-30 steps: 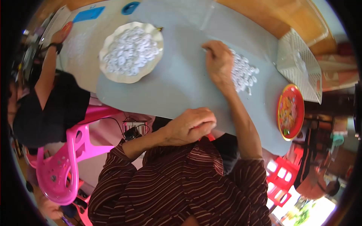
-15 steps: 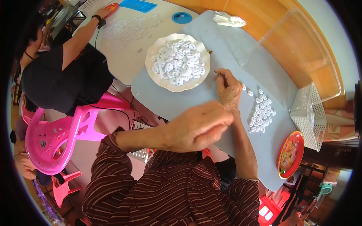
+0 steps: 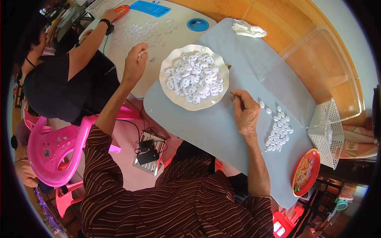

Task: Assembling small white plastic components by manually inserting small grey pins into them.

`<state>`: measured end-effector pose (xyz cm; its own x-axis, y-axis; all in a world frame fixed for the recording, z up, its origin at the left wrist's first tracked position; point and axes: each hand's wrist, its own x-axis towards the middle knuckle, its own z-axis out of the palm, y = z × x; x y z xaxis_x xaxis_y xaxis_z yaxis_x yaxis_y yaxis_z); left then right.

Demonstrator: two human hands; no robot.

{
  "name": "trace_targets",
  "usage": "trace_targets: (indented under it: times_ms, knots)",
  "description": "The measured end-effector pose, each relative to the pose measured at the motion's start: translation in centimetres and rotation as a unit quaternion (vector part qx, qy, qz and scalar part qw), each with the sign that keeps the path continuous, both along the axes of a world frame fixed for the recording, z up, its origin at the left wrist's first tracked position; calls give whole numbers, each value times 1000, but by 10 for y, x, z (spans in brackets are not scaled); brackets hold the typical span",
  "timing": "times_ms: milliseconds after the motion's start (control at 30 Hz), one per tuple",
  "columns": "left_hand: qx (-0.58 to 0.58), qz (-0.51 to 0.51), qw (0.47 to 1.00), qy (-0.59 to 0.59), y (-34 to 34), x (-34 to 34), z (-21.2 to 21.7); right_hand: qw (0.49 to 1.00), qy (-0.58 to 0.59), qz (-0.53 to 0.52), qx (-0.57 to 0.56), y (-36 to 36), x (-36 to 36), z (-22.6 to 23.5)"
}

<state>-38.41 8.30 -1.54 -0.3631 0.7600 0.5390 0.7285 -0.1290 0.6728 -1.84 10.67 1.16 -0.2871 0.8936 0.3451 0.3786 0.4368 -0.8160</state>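
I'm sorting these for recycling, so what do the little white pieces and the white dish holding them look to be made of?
The small white pieces look like moulded plastic: uniform, glossy, holed ovals. The scalloped dish looks like thin plastic or foam, judging by its matte white wavy rim; which one is unclear.

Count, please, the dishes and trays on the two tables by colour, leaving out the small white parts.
White plate: 1
Red plates, one near the right hand, one on the far table: 2
Blue tray: 1
Blue round dish: 1
White mesh basket: 1
Total: 6
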Motion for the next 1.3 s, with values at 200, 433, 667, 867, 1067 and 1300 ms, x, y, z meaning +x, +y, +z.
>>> trace_targets:
  times_ms: [200, 433, 667, 867, 1067, 1300]
  knots:
    - [-64, 94, 967, 228, 50, -38, -42, 999, -30, -9, 10, 1, 1, 3]
    - [-157, 183, 942, 232, 91, -58, -54, 999, -46, -8, -4, -1, -4, 5]
    - [-118, 141, 943, 279, 102, -52, -57, 998, -58, -20, -22, -1, -3, 5]
    - [-177, 201, 923, 277, 117, -89, -55, 997, -72, -25, -30, -1, -5, 8]
    - [-75, 177, 933, 306, 123, -97, -63, 997, -71, -25, -22, -1, -6, 6]
    - [-153, 222, 931, 247, 108, -114, -57, 996, -78, -31, -38, -1, -7, 7]
